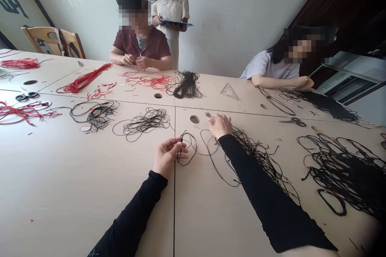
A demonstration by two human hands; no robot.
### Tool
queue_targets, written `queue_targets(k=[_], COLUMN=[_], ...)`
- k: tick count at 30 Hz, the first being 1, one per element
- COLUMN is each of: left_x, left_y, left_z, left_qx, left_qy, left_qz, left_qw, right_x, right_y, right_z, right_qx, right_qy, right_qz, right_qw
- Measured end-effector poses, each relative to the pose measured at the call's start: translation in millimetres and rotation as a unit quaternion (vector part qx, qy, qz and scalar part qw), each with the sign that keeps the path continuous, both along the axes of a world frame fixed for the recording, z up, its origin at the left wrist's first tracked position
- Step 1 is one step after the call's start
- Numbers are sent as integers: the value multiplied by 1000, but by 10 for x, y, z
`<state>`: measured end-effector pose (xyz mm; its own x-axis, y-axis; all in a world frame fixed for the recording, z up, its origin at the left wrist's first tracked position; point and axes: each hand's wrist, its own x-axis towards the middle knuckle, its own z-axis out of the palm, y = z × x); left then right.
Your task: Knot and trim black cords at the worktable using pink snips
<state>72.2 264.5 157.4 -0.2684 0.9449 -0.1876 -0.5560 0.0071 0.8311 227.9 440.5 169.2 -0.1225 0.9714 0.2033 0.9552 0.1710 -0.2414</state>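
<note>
My left hand [169,156] pinches a thin black cord [196,148] between thumb and fingers, and a small loop of it hangs out to the right just above the table. A little farther off to the right, my right hand [221,125] is closed around small thread snips [208,116], whose tips point up and left near a round hole in the tabletop. Under and beside my right forearm lies a bundle of long black cords [265,160], partly hidden by the sleeve. A loose tangle of black cord [147,122] rests beyond my left hand.
Scissors lie at the left [27,95] and right [293,121]. Red cords [84,80], a black hank [186,85] and a clear set square [229,91] are across the table [90,192]. A black cord heap [346,172] is at right. Two people sit opposite; another stands.
</note>
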Motion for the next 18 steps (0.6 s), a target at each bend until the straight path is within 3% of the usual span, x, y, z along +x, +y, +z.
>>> queue_targets(k=[6, 12, 16, 18], left_x=[13, 1, 6, 15], left_y=[0, 11, 8, 5], left_z=[-27, -56, -40, -32], left_qx=[5, 20, 18, 18], left_qy=[10, -12, -4, 0], left_qz=[-4, -11, -4, 2], left_qw=[1000, 1000, 1000, 1000], right_x=[-22, -29, -30, -19], right_y=[149, 180, 8, -220], right_z=[-107, 10, 133, 178], right_qx=[-20, -42, -57, -69], right_qy=[-20, 24, 91, 185], right_qz=[-44, -69, -56, -19], right_qw=[999, 996, 993, 980])
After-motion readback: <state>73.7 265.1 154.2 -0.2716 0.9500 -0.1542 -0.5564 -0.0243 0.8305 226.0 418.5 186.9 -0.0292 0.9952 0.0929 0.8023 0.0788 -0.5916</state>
